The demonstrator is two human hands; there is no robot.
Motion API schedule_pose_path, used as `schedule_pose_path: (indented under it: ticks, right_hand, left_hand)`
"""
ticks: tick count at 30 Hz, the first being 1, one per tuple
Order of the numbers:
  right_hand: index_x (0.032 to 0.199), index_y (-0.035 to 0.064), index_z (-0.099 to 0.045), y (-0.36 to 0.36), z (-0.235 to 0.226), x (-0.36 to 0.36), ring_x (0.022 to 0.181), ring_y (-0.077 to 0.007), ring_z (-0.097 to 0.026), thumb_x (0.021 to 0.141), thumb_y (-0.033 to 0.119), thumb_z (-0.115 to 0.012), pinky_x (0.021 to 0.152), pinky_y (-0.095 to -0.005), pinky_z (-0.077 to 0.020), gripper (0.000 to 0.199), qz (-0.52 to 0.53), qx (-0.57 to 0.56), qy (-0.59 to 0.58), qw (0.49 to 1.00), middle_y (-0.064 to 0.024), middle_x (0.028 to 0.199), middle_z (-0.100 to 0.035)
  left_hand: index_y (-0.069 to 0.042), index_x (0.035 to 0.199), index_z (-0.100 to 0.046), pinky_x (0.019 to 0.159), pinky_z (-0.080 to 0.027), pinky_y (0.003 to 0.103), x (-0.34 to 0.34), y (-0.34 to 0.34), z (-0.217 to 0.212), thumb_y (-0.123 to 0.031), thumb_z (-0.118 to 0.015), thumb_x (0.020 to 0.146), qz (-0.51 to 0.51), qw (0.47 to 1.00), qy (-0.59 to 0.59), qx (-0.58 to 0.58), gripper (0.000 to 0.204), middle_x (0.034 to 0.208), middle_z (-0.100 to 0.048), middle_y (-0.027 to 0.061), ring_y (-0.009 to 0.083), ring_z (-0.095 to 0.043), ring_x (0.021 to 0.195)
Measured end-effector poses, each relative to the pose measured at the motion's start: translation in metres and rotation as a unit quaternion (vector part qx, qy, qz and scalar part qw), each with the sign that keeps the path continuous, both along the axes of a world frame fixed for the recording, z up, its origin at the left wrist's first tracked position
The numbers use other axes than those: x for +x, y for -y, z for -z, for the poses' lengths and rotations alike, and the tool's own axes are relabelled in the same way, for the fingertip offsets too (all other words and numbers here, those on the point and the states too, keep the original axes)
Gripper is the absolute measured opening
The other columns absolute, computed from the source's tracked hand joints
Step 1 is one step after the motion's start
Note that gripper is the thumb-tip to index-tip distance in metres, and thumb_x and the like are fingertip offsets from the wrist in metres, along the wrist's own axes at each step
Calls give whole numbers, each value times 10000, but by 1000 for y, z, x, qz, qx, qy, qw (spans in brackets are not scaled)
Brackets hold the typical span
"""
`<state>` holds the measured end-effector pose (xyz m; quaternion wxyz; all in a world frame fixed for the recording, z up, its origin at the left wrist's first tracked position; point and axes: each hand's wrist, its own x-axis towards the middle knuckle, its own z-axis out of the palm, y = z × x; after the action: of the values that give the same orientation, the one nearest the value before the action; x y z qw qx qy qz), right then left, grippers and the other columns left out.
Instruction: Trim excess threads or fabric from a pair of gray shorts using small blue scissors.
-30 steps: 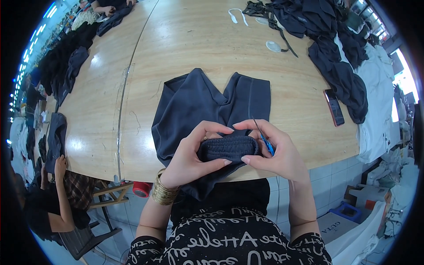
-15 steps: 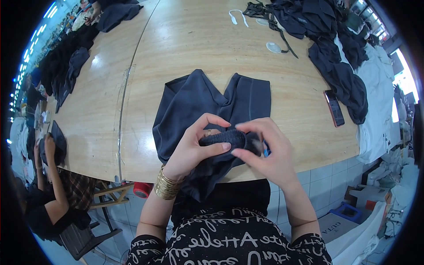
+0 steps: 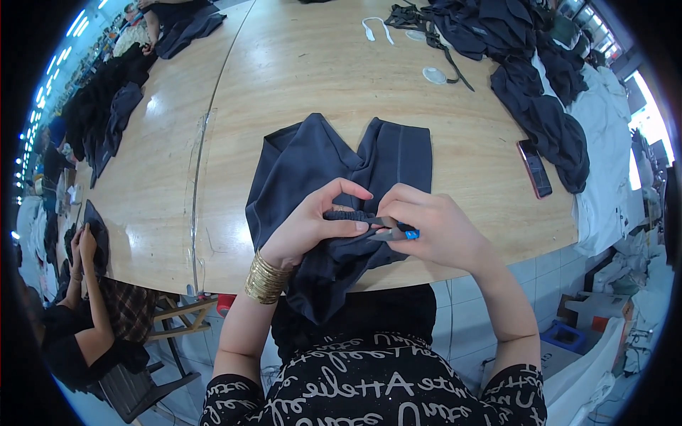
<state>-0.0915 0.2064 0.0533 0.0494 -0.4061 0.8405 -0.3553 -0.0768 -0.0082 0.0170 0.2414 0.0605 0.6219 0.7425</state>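
Observation:
Dark navy shorts lie on the table in front of me, the two legs pointing away and the gathered elastic waistband bunched up near me. My left hand pinches this waistband between thumb and fingers, with the loose cloth hanging over the table's near edge. In my right hand is a pair of thread snips with blue on it and grey blades. Its blades point left and meet the edge of the waistband by my left thumb. Whether a thread lies between them cannot be made out.
A phone rests on the table to the right, beside piled dark garments and white cloth. A white cord and a roundish pale piece lie farther back. At left, a co-worker handles dark cloth.
My right hand has turned and closed in on the waistband, bringing the snips' blades into view against it. The left hand keeps its pinch, the waistband now tilted flatter.

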Motion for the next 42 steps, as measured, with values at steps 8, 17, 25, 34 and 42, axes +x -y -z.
schedule_pose_path:
  ticks: [8, 17, 25, 34, 42]
  right_hand:
    - [822, 11, -577, 1, -1, -7, 602, -139, -535, 707, 25, -677, 558, -272, -435, 153, -30, 2, 75, 997, -39, 866, -541]
    - [819, 32, -565, 8, -4, 10, 636, -186, -571, 650, 85, -695, 549, -282, -461, 220, 27, 78, -63, 995, -14, 900, -532]
    - [844, -16, -570, 8, 10, 13, 749, -129, -608, 691, 5, -688, 618, -253, -469, 195, 78, -68, 75, 992, -54, 932, -526]
    - [864, 34, -622, 12, 4, 13, 668, -61, -490, 700, 121, -748, 558, -180, -331, 225, 137, -221, 249, 933, 10, 872, -525]
    - [909, 8, -626, 14, 7, 34, 746, -145, -587, 648, 50, -737, 615, -246, -459, 287, 131, -107, 131, 977, -56, 822, -582]
  left_hand:
    - [-58, 1157, -521, 726, -451, 166, -6, 5, 9, -50, -678, 783, 57, 994, 71, 59, 406, 887, -634, 23, 34, -589, 783]
    - [-50, 1161, -511, 737, -465, 169, -5, 3, 13, -50, -673, 790, 29, 999, 2, 27, 405, 905, -636, 24, 45, -600, 817]
    - [-50, 1176, -492, 753, -469, 180, -4, 6, 6, -29, -692, 775, 36, 996, 51, 61, 448, 923, -638, 27, 46, -596, 840]
    - [-63, 1192, -451, 740, -470, 205, 11, 5, -14, -6, -735, 713, 25, 998, -47, 40, 559, 953, -631, 54, 75, -590, 835]
    - [-62, 1054, -573, 642, -462, 256, 32, 6, -17, 12, -670, 685, -104, 914, -320, -227, 388, 854, -637, 67, 182, -602, 729]
